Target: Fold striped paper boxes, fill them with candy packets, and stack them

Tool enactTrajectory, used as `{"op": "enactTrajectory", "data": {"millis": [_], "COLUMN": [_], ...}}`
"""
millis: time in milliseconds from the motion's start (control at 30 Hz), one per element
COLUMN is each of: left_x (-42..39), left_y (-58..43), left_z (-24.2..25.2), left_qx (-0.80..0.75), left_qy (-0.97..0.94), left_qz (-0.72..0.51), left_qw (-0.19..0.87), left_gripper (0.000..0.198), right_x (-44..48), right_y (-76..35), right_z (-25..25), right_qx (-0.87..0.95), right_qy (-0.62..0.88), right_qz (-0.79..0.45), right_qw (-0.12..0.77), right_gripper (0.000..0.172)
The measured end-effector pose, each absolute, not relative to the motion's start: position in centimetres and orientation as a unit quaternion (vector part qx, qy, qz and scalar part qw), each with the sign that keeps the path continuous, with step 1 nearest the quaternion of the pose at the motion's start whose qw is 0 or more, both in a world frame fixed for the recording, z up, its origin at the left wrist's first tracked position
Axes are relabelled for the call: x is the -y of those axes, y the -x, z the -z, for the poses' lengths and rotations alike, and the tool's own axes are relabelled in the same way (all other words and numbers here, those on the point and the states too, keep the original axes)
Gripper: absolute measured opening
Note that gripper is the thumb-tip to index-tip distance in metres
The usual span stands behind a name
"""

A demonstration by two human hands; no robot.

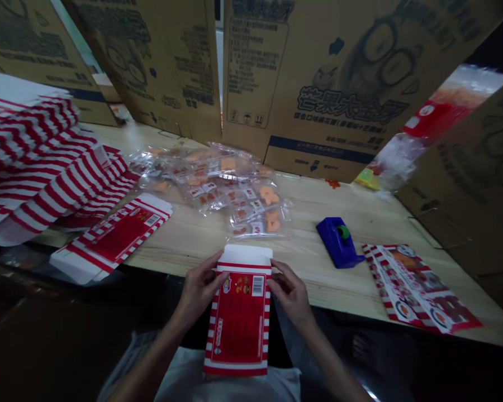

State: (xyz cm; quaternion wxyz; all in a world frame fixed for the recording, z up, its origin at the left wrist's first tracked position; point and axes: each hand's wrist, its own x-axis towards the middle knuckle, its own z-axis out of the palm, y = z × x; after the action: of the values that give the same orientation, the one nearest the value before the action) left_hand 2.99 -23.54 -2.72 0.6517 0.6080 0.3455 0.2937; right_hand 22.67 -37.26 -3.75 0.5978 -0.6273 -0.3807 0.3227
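A red and white striped carton point(241, 324) with a barcode extends from the table edge down toward my lap, its white end flap on the far side. Along its left edge, my left hand point(201, 287) grips it, thumb lying on the printed face. My right hand point(291, 293) pinches the opposite edge near the barcode. Just beyond the flap lies a pile of clear plastic packets point(238, 190) with orange pieces and small sachets inside. One flat striped carton point(119, 234) rests on the table to the left.
Many flattened striped cartons point(46, 167) are heaped at the left. A blue tape dispenser point(337, 243) stands right of my hands, with printed red packs point(419, 287) beyond it near the edge. Large cardboard boxes point(251, 72) line the back; another box point(469, 167) borders the right.
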Motion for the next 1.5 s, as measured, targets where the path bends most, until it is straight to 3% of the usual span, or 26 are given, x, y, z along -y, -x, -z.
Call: {"op": "enactTrajectory", "data": {"millis": [133, 300, 333, 433, 467, 633, 733, 1033, 1267, 1400, 1500], "left_x": [23.5, 23.6, 23.6, 23.4, 23.3, 22.4, 21.9, 22.0, 21.7, 21.6, 21.4], "left_y": [-2.9, -3.3, -3.4, -3.6, -3.6, -3.5, -3.4, -2.5, -2.7, -3.0, -3.1], "left_z": [2.8, 3.3, 3.4, 3.3, 3.1, 1.3, 1.0, 1.3, -0.2, -0.6, -0.5], "left_qx": [-0.35, -0.348, -0.352, -0.356, -0.354, -0.324, -0.318, -0.329, -0.295, -0.301, -0.283], "left_qy": [-0.654, -0.679, -0.679, -0.656, -0.637, -0.588, -0.644, -0.748, -0.819, -0.836, -0.847], "left_qz": [-0.267, -0.275, -0.275, -0.286, -0.29, -0.245, -0.19, -0.137, -0.118, -0.115, -0.106], "left_qw": [0.615, 0.585, 0.582, 0.601, 0.62, 0.7, 0.67, 0.56, 0.478, 0.444, 0.437], "left_gripper": [0.033, 0.024, 0.023, 0.017, 0.015, 0.033, 0.02, 0.036, 0.038, 0.04, 0.044], "right_x": [37.3, 37.6, 37.6, 37.4, 37.3, 37.2, 37.4, 37.8, 37.0, 35.6, 35.0], "right_y": [-22.8, -22.3, -22.3, -22.8, -23.1, -23.6, -23.3, -22.4, -23.2, -23.0, -22.9], "right_z": [4.3, 4.6, 4.5, 3.8, 3.5, 3.2, 3.8, 4.0, 2.2, 1.0, 0.7], "right_qx": [0.424, 0.378, 0.353, 0.318, 0.326, 0.385, 0.412, 0.43, 0.537, 0.668, 0.736], "right_qy": [0.643, 0.637, 0.626, 0.595, 0.592, 0.6, 0.613, 0.612, 0.659, 0.697, 0.664], "right_qz": [-0.255, -0.291, -0.321, -0.397, -0.416, -0.426, -0.372, -0.366, -0.295, -0.117, -0.066], "right_qw": [0.584, 0.606, 0.617, 0.622, 0.609, 0.557, 0.562, 0.554, 0.436, 0.233, 0.117], "right_gripper": [0.015, 0.014, 0.018, 0.051, 0.053, 0.022, 0.022, 0.028, 0.033, 0.022, 0.026]}}
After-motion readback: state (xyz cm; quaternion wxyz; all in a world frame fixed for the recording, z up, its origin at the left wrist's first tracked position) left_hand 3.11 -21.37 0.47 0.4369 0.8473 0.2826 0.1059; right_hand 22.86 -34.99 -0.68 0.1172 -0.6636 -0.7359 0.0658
